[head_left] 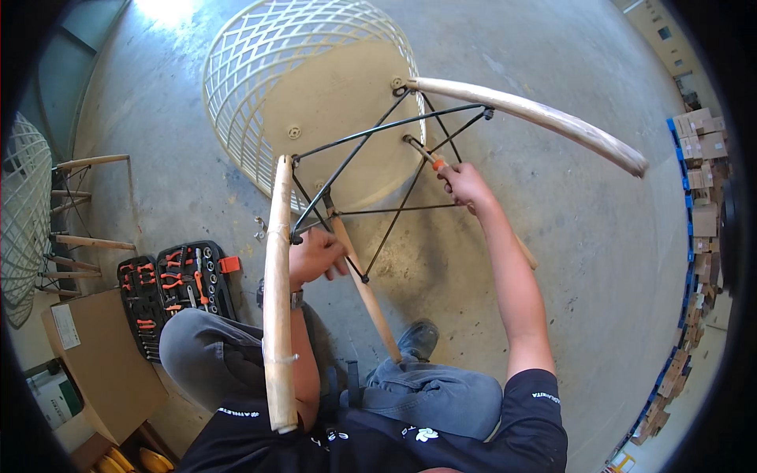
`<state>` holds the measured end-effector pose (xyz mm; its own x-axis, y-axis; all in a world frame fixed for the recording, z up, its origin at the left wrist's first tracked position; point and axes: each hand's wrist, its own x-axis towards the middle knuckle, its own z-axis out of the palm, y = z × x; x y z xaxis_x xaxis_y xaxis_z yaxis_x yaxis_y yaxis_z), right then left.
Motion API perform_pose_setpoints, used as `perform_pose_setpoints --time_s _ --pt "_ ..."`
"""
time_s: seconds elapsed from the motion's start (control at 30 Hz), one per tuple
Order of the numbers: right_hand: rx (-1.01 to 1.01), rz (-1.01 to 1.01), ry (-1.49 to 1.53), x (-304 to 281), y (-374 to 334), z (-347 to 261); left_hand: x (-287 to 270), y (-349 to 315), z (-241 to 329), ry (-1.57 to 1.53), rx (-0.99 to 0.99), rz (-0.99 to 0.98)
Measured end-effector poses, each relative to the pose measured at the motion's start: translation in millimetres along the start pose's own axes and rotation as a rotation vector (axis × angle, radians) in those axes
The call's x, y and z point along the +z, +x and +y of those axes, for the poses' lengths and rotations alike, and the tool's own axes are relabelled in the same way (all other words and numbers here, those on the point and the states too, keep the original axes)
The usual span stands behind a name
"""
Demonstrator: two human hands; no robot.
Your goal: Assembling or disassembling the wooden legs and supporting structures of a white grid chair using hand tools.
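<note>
A cream lattice-shell chair (pixel 347 102) lies overturned on the floor, its underside facing me. Wooden legs (pixel 277 299) and crossed black metal rods (pixel 371 134) rise from it. Closed around a screwdriver with an orange band (pixel 438 164) is my right hand (pixel 467 188); the tool's tip points at a mount under the seat on the right. My left hand (pixel 315 256) is among the rods, close beside the near wooden leg (pixel 367 299). Its fingers are bent and slightly blurred, partly behind a rod, so whether they hold anything is unclear.
An open tool case (pixel 177 288) with orange-handled tools and sockets sits at my left, by a cardboard box (pixel 106 363). Another lattice chair (pixel 27 213) lies at far left. Small metal parts (pixel 260 229) rest on the concrete floor. Stacked cartons (pixel 702 150) line the right.
</note>
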<state>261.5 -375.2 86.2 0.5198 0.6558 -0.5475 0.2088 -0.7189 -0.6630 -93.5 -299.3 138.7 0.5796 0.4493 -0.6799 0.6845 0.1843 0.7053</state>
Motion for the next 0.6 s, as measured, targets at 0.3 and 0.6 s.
perform_pose_setpoints --time_s 0.3,0.6 --pt "0.113 -0.054 0.092 -15.1 -16.8 -13.8 -150.0 21.9 97.5 0.228 0.585 1.273" --pt "0.054 -0.03 -0.103 -0.8 -8.0 -27.1 -180.8 145.1 176.2 0.752 0.483 1.083"
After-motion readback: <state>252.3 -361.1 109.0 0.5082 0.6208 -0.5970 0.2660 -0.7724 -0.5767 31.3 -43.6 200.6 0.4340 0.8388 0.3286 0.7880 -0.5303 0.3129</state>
